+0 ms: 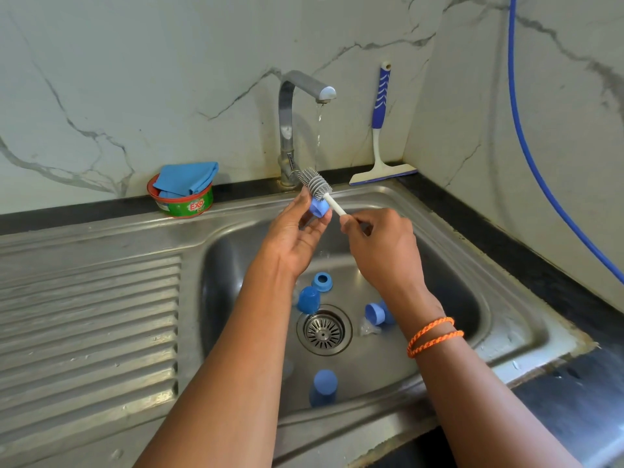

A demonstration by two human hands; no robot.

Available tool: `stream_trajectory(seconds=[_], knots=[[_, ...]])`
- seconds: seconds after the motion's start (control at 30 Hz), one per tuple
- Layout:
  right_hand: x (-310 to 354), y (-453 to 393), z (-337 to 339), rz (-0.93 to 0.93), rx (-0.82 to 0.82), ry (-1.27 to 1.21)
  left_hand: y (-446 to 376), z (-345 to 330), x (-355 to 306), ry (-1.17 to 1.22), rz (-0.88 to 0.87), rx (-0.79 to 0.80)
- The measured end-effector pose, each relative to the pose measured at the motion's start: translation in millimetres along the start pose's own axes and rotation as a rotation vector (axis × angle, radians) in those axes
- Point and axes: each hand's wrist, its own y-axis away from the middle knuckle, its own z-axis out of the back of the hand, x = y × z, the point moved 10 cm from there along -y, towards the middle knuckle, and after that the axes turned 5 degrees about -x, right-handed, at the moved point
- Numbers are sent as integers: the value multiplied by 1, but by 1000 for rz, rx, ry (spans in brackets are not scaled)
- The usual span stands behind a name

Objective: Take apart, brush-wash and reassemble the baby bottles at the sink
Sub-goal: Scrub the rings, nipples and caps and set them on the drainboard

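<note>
**A:** Obs. 1, hands. What do you record?

**B:** Left hand [297,228] raised over the sink [526,336], fingers curled round a small blue bottle part [319,207]; looks like a collar ring, not certain. Right hand [378,241] pinches the white handle of the bottle brush [319,184], fingers closed on it. Grey bristle head lies against the top of the blue part, just beside the tap [293,130].

**A:** Water?

**B:** Thin stream running from the spout, falling just behind the brush head.

**A:** Obs. 2, basin contents.

**B:** Blue ring [322,282] and blue cap [308,299] lying side by side, just above the drain [324,330]. To the right of the drain, another blue cap on its side [376,314] with a clear teat [368,327] touching it. Near edge: one more blue cap [324,386], dome up.

**A:** Surroundings?

**B:** Green soap tub [184,206] on the ledge left of the tap, blue cloth [187,179] resting on it. Squeegee [381,130] leaning in the corner. Orange cord bracelet [434,336] on the right wrist.
</note>
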Motion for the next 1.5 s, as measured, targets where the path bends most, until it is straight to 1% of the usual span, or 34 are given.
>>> stream_trajectory(seconds=[0.13, 0.2, 0.37, 0.5, 0.6, 0.7, 0.8, 0.87, 1.0, 1.17, 1.27, 1.33, 1.4, 1.47, 1.5], knots=[[1, 1, -3, 16, 105, -2, -1, 9, -5, 101, -48, -89], [-2, 3, -2, 3, 125, 26, -2, 14, -10, 134, -76, -111], [-8, 1, 5, -49, 44, 90, -5, 8, -2, 110, -36, -75], [-13, 0, 14, -100, -17, 172, -2, -2, 9, 56, -11, -16], [-11, -2, 14, -91, -32, 139, 1, -9, 15, 16, -6, 9], [-3, 1, 2, -29, 42, 131, 4, -8, 16, 78, -11, -7], [1, 6, -1, -10, 101, 192, 0, 0, 10, 157, -39, -58], [-1, 6, 0, -19, 113, 235, -1, 3, 7, 135, -57, -71], [2, 6, 2, -15, 117, 351, -1, 6, 12, 62, -30, -87], [28, 8, 10, 136, 39, 581, 0, 4, 16, -132, 6, -74], [42, 11, 9, 186, 23, 671, 3, 6, 18, -164, 36, -82], [47, 14, 7, 203, 8, 663, 4, 7, 15, -160, 39, -71], [41, 15, 4, 172, -4, 593, 6, 4, 13, -156, 46, -37], [23, 13, -1, 59, 3, 417, 10, 0, 12, -181, 48, 5], [13, 11, -6, -19, 34, 288, 11, -2, 12, -192, 50, 26]])
